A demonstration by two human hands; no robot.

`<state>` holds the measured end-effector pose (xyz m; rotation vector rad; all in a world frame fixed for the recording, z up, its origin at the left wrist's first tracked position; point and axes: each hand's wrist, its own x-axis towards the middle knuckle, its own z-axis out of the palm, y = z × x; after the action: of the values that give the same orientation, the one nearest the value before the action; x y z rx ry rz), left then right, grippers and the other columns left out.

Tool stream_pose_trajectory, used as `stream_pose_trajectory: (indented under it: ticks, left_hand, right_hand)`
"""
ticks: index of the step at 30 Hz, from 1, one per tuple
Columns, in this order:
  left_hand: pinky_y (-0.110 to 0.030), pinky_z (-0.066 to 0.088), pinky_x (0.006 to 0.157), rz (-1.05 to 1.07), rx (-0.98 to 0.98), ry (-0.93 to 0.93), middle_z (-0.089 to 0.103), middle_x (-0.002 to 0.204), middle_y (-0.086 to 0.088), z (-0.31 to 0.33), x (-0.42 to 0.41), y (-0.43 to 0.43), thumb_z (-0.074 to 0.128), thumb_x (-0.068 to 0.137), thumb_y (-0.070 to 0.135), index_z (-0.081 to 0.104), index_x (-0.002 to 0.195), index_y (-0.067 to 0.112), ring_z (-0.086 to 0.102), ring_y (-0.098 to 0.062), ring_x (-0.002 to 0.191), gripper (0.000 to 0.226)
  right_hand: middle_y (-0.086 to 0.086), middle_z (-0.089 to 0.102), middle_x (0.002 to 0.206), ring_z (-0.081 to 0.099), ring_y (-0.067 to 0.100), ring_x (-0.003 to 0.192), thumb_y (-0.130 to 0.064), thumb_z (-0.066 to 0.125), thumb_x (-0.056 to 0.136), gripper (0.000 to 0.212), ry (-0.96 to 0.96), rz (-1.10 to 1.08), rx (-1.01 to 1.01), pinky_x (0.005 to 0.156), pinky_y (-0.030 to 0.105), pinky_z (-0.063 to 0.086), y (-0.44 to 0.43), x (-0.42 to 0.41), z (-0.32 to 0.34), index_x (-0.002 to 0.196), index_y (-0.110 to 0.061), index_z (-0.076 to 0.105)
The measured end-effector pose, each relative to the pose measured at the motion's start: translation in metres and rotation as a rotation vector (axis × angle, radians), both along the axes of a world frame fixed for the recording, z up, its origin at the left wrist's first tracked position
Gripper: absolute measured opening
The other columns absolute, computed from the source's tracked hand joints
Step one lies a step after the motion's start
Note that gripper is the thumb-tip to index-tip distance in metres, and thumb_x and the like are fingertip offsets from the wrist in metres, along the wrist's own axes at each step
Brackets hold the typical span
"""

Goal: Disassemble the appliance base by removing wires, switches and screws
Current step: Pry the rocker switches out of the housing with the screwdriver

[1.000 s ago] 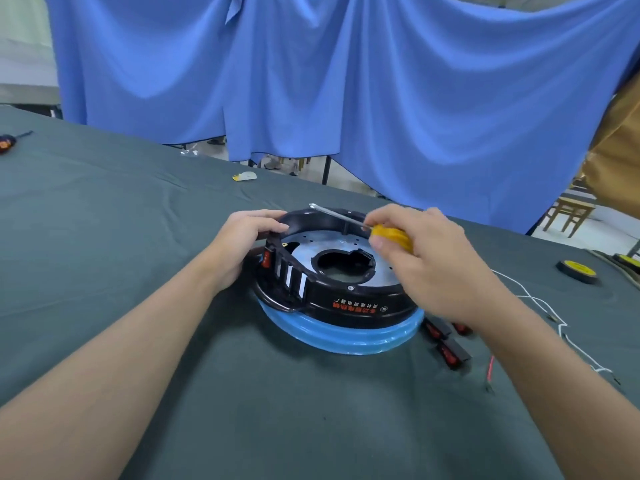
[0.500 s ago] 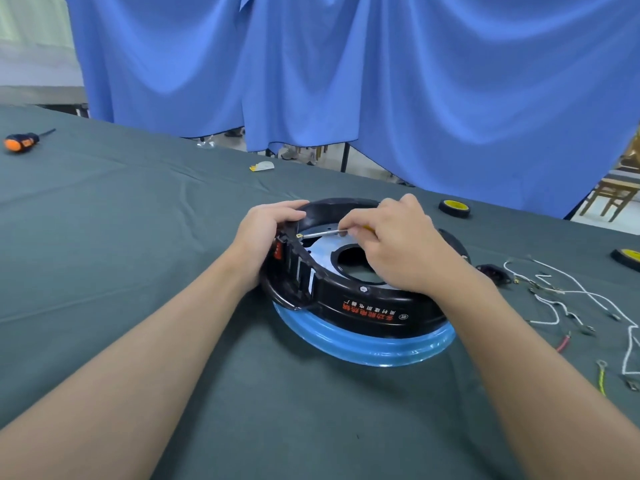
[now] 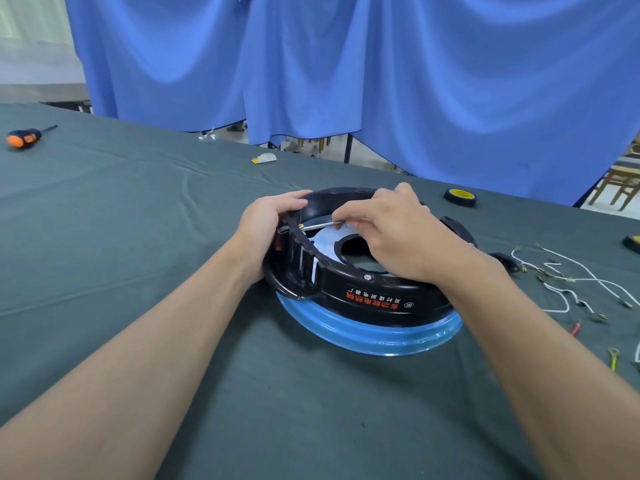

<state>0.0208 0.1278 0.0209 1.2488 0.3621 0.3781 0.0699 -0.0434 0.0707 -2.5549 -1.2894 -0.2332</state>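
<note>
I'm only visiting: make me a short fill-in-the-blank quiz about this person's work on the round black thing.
The black base rests on a ring coloured ____. The left hand grips the base's rim while the right hand holds a ____. The idle tool at the far left has an ____ and black handle. Loose white wires lie to the base's ____.
Missing: blue; screwdriver; orange; right.

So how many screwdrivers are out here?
2. The orange-handled screwdriver lies on the far left of the table; the second screwdriver is gripped in the right hand, its tip inside the appliance base. More could be hidden.
</note>
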Motion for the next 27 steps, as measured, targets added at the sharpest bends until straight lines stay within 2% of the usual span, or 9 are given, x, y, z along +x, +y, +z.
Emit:
stream_pose_trajectory:
  ticks: [6, 12, 15, 18, 21, 24, 27]
  left_hand:
    - [-0.051, 0.046, 0.101, -0.041, -0.036, 0.008, 0.071, 0.114, -0.011, 0.001, -0.001, 0.002, 0.05, 0.088, 0.015, 0.071, 0.116, 0.019, 0.066, -0.035, 0.107, 0.035]
    - [-0.051, 0.046, 0.101, -0.04, -0.031, 0.004, 0.071, 0.112, -0.011, 0.002, 0.0, 0.001, 0.051, 0.088, 0.014, 0.072, 0.114, 0.019, 0.066, -0.035, 0.106, 0.034]
    - [-0.052, 0.046, 0.102, -0.03, -0.049, -0.006, 0.071, 0.113, -0.012, 0.001, 0.001, 0.001, 0.052, 0.087, 0.013, 0.071, 0.114, 0.018, 0.065, -0.037, 0.108, 0.034]
    - [-0.052, 0.046, 0.101, -0.008, -0.059, 0.002, 0.072, 0.111, -0.011, 0.0, 0.002, 0.003, 0.053, 0.086, 0.014, 0.073, 0.113, 0.019, 0.066, -0.037, 0.107, 0.033]
    - [-0.052, 0.047, 0.1, -0.012, -0.057, -0.001, 0.072, 0.11, -0.011, 0.0, 0.001, 0.0, 0.053, 0.087, 0.014, 0.073, 0.112, 0.019, 0.066, -0.036, 0.105, 0.033]
    - [-0.051, 0.047, 0.1, -0.025, -0.042, -0.004, 0.071, 0.112, -0.012, 0.001, -0.002, -0.001, 0.051, 0.088, 0.013, 0.071, 0.115, 0.018, 0.066, -0.036, 0.106, 0.034]
    - [-0.051, 0.047, 0.1, -0.023, 0.009, 0.0, 0.071, 0.112, -0.013, 0.003, -0.004, 0.001, 0.052, 0.087, 0.011, 0.07, 0.116, 0.016, 0.066, -0.036, 0.105, 0.035]
  right_hand:
    - [0.002, 0.05, 0.094, 0.035, 0.029, 0.1, -0.026, 0.035, 0.104, 0.033, -0.015, 0.006, 0.006, 0.091, 0.05, 0.039, 0.001, 0.002, -0.002, 0.114, -0.044, 0.061]
    - [-0.006, 0.037, 0.08, 0.03, 0.025, 0.094, -0.028, 0.035, 0.104, 0.034, -0.047, -0.003, 0.0, 0.078, 0.04, 0.034, 0.0, 0.002, -0.002, 0.114, -0.045, 0.062]
    - [-0.005, 0.038, 0.079, 0.031, 0.027, 0.093, -0.025, 0.034, 0.104, 0.035, -0.054, 0.008, -0.014, 0.073, 0.039, 0.032, 0.001, 0.001, -0.001, 0.112, -0.044, 0.063]
    - [0.006, 0.048, 0.089, 0.035, 0.031, 0.094, -0.018, 0.034, 0.104, 0.037, -0.069, 0.024, -0.023, 0.075, 0.042, 0.037, 0.002, 0.0, -0.003, 0.108, -0.04, 0.064]
    - [0.009, 0.051, 0.092, 0.036, 0.031, 0.092, -0.016, 0.034, 0.104, 0.037, -0.093, 0.023, -0.011, 0.077, 0.044, 0.039, 0.0, 0.001, -0.004, 0.107, -0.039, 0.064]
    - [0.002, 0.051, 0.092, 0.034, 0.024, 0.091, -0.024, 0.037, 0.104, 0.032, -0.107, 0.02, 0.022, 0.083, 0.046, 0.038, -0.002, -0.001, -0.004, 0.111, -0.041, 0.064]
    - [-0.008, 0.045, 0.081, 0.038, 0.023, 0.09, -0.03, 0.04, 0.102, 0.029, -0.084, -0.037, 0.111, 0.089, 0.048, 0.039, -0.015, -0.004, -0.002, 0.115, -0.038, 0.064]
